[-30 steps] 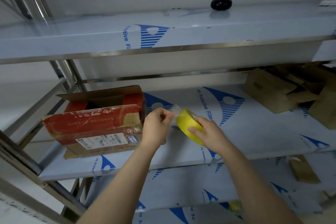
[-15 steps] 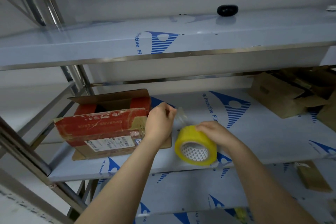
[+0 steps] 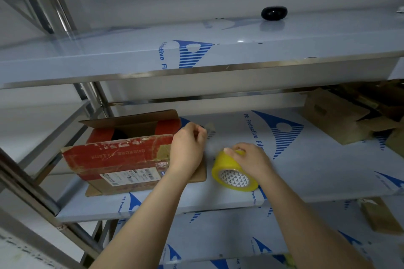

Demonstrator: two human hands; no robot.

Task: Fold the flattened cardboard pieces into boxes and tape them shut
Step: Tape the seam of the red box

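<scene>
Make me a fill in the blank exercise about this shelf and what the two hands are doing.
1. The tape roll gripped by the right hand is ____ in colour.
2. The left hand pinches the tape's free end beside the ____ printed box.
3. The small black object lies on the shelf ____ that box.
4. The plain brown boxes sit at the ____ end of the box's own shelf.
Missing words: yellow; red; above; right.

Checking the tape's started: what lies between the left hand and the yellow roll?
Head view: a blurred strip of clear tape, from the yellow roll to the left hand.
</scene>
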